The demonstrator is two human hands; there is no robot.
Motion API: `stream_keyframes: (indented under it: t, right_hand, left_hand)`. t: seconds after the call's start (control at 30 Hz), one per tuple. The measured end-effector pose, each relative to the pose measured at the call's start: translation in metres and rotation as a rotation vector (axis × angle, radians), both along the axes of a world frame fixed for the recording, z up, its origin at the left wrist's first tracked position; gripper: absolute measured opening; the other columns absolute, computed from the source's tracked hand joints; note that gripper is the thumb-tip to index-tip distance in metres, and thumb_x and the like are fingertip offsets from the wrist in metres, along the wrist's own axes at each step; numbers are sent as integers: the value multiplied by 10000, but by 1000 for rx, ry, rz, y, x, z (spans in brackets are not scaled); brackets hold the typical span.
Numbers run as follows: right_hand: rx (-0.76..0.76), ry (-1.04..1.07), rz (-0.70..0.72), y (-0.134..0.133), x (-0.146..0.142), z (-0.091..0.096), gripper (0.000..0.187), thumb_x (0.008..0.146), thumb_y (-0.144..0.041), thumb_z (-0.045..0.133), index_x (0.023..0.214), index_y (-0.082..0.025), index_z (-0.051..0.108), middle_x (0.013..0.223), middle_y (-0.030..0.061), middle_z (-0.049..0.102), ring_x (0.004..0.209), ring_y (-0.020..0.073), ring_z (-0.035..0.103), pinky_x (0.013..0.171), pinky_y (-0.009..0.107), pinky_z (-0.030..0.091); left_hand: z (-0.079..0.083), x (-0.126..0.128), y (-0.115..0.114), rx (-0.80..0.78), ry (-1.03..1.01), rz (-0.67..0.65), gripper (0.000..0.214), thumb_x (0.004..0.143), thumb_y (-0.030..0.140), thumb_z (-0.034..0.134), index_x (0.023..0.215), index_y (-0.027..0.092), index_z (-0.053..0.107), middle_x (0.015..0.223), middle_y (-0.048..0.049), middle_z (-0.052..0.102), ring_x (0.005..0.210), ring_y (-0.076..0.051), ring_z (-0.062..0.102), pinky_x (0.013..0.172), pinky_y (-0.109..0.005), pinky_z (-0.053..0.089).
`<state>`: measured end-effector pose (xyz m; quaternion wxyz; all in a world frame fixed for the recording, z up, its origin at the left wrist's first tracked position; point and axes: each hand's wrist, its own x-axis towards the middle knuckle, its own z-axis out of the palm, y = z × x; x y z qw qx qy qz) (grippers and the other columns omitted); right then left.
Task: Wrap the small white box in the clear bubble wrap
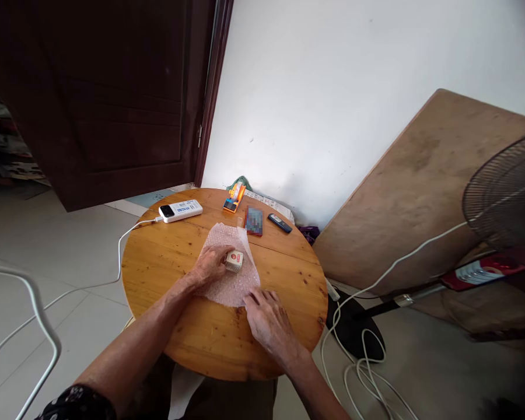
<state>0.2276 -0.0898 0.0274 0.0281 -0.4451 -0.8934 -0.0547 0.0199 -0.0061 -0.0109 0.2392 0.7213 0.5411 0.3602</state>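
A sheet of bubble wrap (219, 239) lies flat on the round wooden table (289, 268). Standing on the sheet is a small white cardboard box (234, 261) with red print on it. The fingers and thumb of my left hand (212, 265) close on the box from its left side. At the sheet's near right corner is my right hand (266, 315), its fingers curled with the tips on the edge of the bubble wrap. A strip of clear tape (242, 233) seems to lie at the sheet's far edge.
At the table's back are an orange tape dispenser (234, 197), a blurred red-edged packet (254, 220) and a dark marker-like device (280, 223). A white power bank (180, 210) with a cable sits at the left. A fan (503, 186) and loose cables (367, 373) are at the right.
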Motion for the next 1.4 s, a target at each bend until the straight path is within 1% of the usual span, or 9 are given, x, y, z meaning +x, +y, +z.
stream_keyframes:
  t: [0.2,0.3,0.4,0.5,0.63,0.77,0.87,1.1,1.4]
  right_hand:
    - [-34,178,-104,13,0,11,244,969,-138,387,876,-192,606,895,43,680,774,164,606,697,272,364]
    - [-77,209,-176,22,-2,24,234,992,-175,375,925,-192,599,900,38,697,772,161,623,656,272,327]
    - [-90,193,-216,35,-9,36,234,1000,-191,380,943,-187,607,934,47,712,798,168,643,654,275,312]
    - [-95,169,-244,50,-16,45,239,1005,-215,389,964,-185,622,935,56,725,804,174,655,653,278,305]
    - [-113,141,-313,71,-22,51,246,995,-218,400,965,-185,641,910,67,739,810,182,666,636,279,294]
    - [-137,137,-364,89,-21,48,254,983,-227,411,954,-188,661,910,75,747,834,188,671,637,275,297]
    - [-161,158,-377,99,-16,39,231,964,-251,453,924,-193,673,886,67,745,830,191,671,631,272,294]
    - [-240,280,-394,101,-5,17,208,927,-273,513,851,-182,685,823,45,722,764,167,636,620,253,311]
    - [-332,213,-307,83,7,22,214,905,-256,550,752,-187,682,785,34,694,751,161,608,614,261,291]
  left_hand:
    - [29,-6,-13,-23,31,40,581,718,92,539,1290,186,580,1313,-87,625,1152,-226,605,1024,-371,456]
    - [48,-10,-25,12,114,-15,417,784,298,624,1187,196,654,1258,-100,654,1172,-270,593,1047,-431,425]
    - [56,-12,-30,51,255,-20,473,706,434,735,1126,224,685,1303,-115,621,1266,-334,510,1090,-511,353]
    - [54,-12,-24,16,299,17,337,701,341,741,1015,223,705,1320,-116,607,1289,-331,488,1085,-518,344]
    - [50,-10,-8,-56,146,16,54,758,217,633,745,189,677,1264,-85,648,1116,-244,613,985,-368,439]
    - [43,-4,7,-155,-32,48,136,745,297,642,678,179,649,894,-33,719,755,-167,629,702,-264,467]
    - [37,2,13,-220,-117,97,108,708,267,632,666,168,633,639,18,623,622,-132,549,579,-225,398]
    - [37,2,14,-269,-216,83,87,659,217,566,655,156,628,625,29,589,605,-109,492,564,-208,367]
    - [36,-5,4,-333,-250,-38,107,634,232,560,635,156,634,611,34,589,598,-100,470,548,-198,340]
